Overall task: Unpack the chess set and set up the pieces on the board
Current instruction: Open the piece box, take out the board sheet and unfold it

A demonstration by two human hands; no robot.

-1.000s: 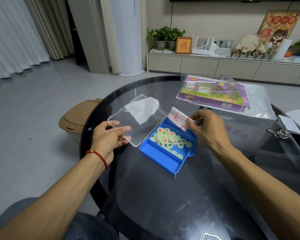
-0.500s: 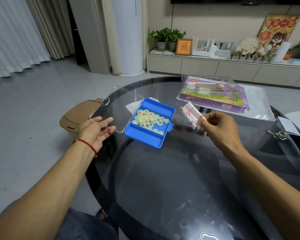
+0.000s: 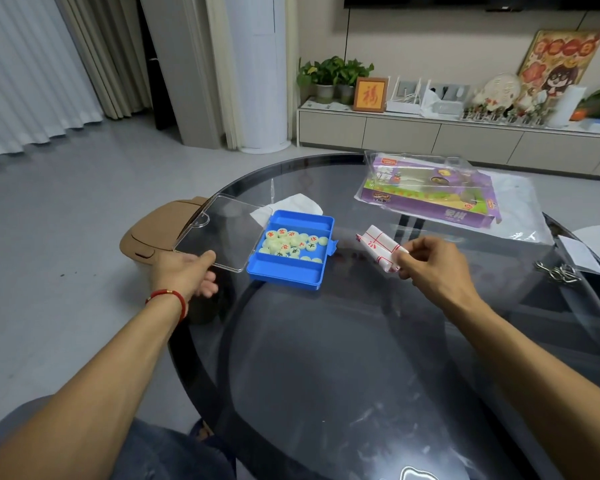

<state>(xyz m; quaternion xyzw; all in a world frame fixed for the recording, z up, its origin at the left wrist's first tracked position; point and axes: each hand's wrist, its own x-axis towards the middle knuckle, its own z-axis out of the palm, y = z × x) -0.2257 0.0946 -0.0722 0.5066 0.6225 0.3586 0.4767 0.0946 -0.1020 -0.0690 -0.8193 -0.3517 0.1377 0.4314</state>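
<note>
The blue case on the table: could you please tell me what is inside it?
Round pale chess pieces with red or dark characters lie heaped inside the blue case. Pieces lower in the heap are covered.

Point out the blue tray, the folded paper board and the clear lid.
blue tray (image 3: 284, 273): head view, bare front compartment.
folded paper board (image 3: 378, 245): head view, red-lined top face, pinched by the right hand (image 3: 433, 268).
clear lid (image 3: 222, 230): head view, middle of the panel.
</note>
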